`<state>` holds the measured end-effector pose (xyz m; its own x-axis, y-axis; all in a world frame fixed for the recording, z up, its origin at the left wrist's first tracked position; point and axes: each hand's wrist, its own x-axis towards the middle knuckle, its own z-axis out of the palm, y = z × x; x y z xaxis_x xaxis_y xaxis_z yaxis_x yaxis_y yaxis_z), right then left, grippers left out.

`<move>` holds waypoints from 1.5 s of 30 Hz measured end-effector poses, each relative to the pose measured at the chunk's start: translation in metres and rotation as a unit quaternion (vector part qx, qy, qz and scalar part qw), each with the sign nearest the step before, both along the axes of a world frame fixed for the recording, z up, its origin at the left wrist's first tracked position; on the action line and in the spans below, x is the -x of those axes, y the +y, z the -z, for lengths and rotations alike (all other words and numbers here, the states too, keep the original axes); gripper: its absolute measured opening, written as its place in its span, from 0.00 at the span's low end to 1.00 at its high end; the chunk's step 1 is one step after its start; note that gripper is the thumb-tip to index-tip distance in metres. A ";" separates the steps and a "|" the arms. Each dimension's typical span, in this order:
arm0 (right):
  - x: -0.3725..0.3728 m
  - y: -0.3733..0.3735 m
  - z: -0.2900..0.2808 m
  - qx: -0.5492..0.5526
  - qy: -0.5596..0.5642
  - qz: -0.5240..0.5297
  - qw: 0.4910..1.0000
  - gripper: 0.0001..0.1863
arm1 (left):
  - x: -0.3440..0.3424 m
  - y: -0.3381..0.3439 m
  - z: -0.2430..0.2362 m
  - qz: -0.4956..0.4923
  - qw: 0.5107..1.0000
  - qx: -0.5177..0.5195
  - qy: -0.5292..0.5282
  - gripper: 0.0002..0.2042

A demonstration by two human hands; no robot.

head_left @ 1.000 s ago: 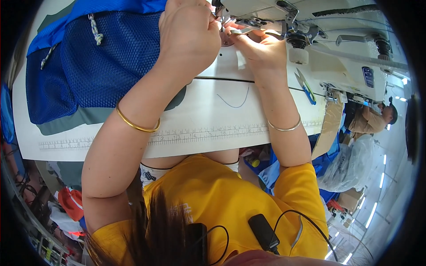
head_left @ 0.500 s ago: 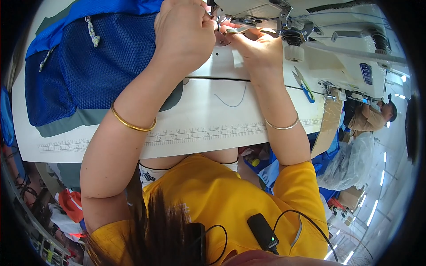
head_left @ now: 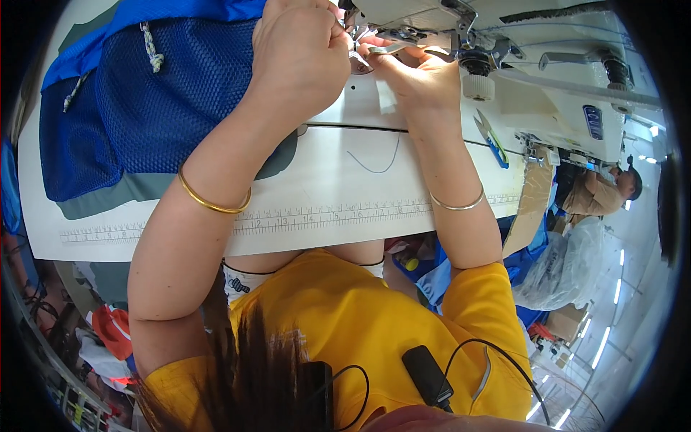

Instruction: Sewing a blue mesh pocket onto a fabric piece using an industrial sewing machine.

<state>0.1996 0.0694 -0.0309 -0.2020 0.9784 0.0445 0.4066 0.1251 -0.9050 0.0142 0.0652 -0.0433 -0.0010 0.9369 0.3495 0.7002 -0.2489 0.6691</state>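
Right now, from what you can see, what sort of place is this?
Most likely a sewing workshop: there's a sewing machine at a white worktable, blue mesh fabric lying to the left, and small snips on the right.

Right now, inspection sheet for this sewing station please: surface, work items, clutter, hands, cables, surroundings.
Surface: white table, ruler markings along its near edge; curved blue line, thread or pen mark unclear.
Work items: sewing machine at upper right; blue mesh piece with cords, lying left of the left forearm.
Clutter: snips on the table, right of the right forearm.
Hands: left hand curled, right hand with fingers bent, both at the needle area; anything pinched is unclear.
Cables: black cable at a small black device on the yellow shirt.
Surroundings: another person and clear plastic at right; orange-red fabric at lower left.
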 end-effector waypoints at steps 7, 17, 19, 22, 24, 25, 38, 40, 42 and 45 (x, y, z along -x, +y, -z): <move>0.005 0.000 -0.007 0.020 0.045 0.030 0.998 0.13 | -0.002 -0.003 0.001 0.006 0.999 -0.040 -0.010 0.07; 0.005 0.001 -0.002 -0.002 0.064 0.008 0.998 0.11 | -0.004 -0.004 0.002 -0.014 0.998 -0.053 -0.018 0.06; 0.010 -0.003 -0.009 0.031 0.113 0.024 0.993 0.10 | -0.005 -0.003 0.006 -0.014 0.998 -0.064 -0.024 0.06; 0.007 -0.001 -0.013 0.060 0.094 0.020 0.994 0.11 | -0.006 -0.003 0.004 -0.017 0.997 -0.068 -0.020 0.05; 0.009 -0.001 -0.014 0.062 0.099 0.023 0.993 0.11 | -0.007 -0.003 0.003 -0.020 0.998 -0.061 -0.011 0.06; 0.009 -0.002 -0.015 0.064 0.104 0.027 0.992 0.11 | -0.007 -0.003 0.003 -0.022 0.998 -0.061 -0.004 0.06; 0.007 -0.002 -0.014 0.063 0.100 0.019 0.993 0.11 | -0.006 -0.003 0.004 -0.021 0.998 -0.061 0.004 0.06; 0.005 -0.001 -0.012 0.037 0.093 -0.002 0.995 0.11 | -0.007 -0.002 0.003 -0.022 0.998 -0.058 0.007 0.06; 0.004 0.000 -0.006 0.022 0.100 -0.013 0.995 0.10 | -0.007 -0.002 0.003 -0.024 0.998 -0.054 0.009 0.06; 0.002 0.000 -0.005 0.003 0.095 -0.030 0.995 0.09 | -0.006 -0.002 0.003 -0.026 0.998 -0.063 0.010 0.06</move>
